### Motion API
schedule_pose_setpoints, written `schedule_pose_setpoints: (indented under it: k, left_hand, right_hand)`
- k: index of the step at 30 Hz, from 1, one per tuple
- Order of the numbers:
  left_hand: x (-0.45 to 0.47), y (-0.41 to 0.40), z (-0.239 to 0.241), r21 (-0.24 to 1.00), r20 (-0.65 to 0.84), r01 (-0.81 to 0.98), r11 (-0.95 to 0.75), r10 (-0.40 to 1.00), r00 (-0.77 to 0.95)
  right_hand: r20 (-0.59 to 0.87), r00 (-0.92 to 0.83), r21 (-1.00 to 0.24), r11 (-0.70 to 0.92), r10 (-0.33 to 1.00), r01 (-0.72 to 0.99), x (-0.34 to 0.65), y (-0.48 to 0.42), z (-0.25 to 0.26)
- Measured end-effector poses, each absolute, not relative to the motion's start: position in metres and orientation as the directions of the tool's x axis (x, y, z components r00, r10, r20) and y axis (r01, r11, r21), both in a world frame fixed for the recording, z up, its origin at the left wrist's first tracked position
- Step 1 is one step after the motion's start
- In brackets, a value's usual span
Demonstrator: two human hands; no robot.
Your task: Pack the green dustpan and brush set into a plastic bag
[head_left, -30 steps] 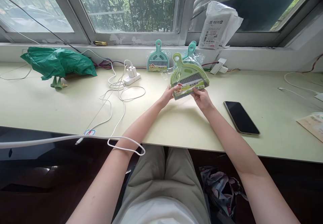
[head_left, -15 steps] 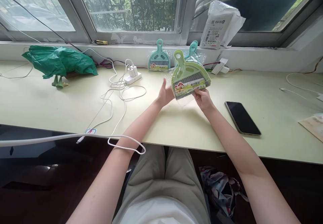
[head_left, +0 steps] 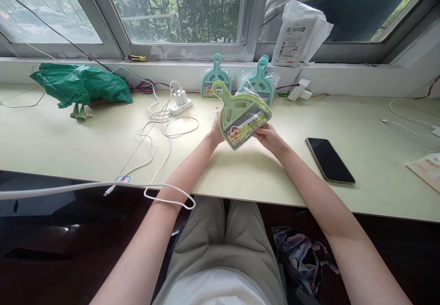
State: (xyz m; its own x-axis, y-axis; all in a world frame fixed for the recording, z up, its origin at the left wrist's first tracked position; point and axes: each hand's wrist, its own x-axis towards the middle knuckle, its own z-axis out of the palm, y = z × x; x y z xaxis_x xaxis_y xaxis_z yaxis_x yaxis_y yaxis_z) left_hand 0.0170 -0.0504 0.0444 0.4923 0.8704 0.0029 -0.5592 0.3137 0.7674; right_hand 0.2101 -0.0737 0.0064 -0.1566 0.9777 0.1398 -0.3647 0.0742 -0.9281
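A green dustpan-and-brush set in clear wrap is held tilted above the table, its handle up and to the left. My right hand is closed on its lower right edge, thumb across the label. At its left side is my left hand, partly behind the pan; its fingers are hidden, so its grip does not show. Behind stand two places with turquoise wrapped sets: a turquoise dustpan set on the left and another turquoise dustpan set on the right, both leaning against the wall under the window.
A black phone lies at the right. White cables trail from a power strip, one hanging over my left forearm. A green plastic bag sits far left. On the sill are a white package and a yellow-handled screwdriver.
The green dustpan set has moved left and down and tilted further left, now covering much of my left hand. The right turquoise set shows more fully. My right hand moved left with the pan.
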Motion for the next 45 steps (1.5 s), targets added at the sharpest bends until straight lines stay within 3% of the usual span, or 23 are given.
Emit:
schedule_pose_setpoints:
  k: [9, 14, 19, 24, 45]
  left_hand:
    - [0.022, -0.048, 0.039, 0.856, 0.080, -0.491, 0.163, 0.896, 0.437]
    - [0.019, -0.039, 0.030, 0.866, 0.116, -0.489, 0.106, 0.908, 0.403]
    - [0.026, -0.039, 0.026, 0.932, 0.117, -0.359, 0.058, 0.888, 0.446]
    - [0.029, -0.039, 0.019, 0.968, 0.109, -0.249, -0.004, 0.906, 0.409]
    - [0.026, -0.045, 0.022, 0.965, 0.113, -0.260, 0.018, 0.870, 0.479]
  right_hand:
    - [0.172, -0.115, -0.913, 0.115, 0.978, -0.392, 0.202, -0.077, 0.011]
    - [0.233, 0.048, -0.875, 0.231, 0.971, -0.426, 0.208, -0.070, 0.007]
    - [0.225, 0.168, -0.874, 0.275, 0.960, -0.401, 0.218, -0.064, 0.006]
    - [0.204, 0.158, -0.879, 0.252, 0.966, -0.404, 0.224, -0.063, 0.008]
    - [0.168, 0.126, -0.904, 0.204, 0.978, -0.376, 0.232, -0.064, 0.010]
